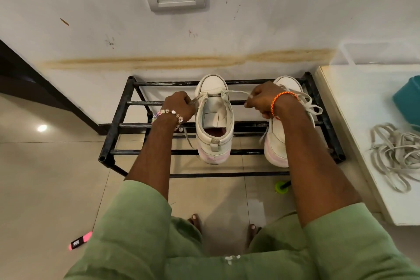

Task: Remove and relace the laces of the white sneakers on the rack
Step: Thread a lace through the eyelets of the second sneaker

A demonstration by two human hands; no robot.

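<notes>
While my left hand [179, 107] pinches one end of the lace [236, 92] and my right hand [263, 100] grips the other, the strand runs taut between them through the farthest eyelets of the left sneaker [214, 120]. That shoe sits toe-to-wall on the black rack [113, 129], its tongue bare, so I judge the relacing has only just begun at the toe row. A slack tail hangs down from my left fist past the bars. Just right of it, partly hidden under my right wrist, the right sneaker [278, 143] has loops of lace lying loose over its far side; I cannot tell how far that one is laced. Further right, a tangle of spare laces [395, 154] lies on the white table [354, 134]. What worries me is unevenness: if I pull harder with one hand, the ends will come out unequal and one side will run short at the top eyelets. Tugging too sharply could also drag the shoe across the bars or tip it between them.
</notes>
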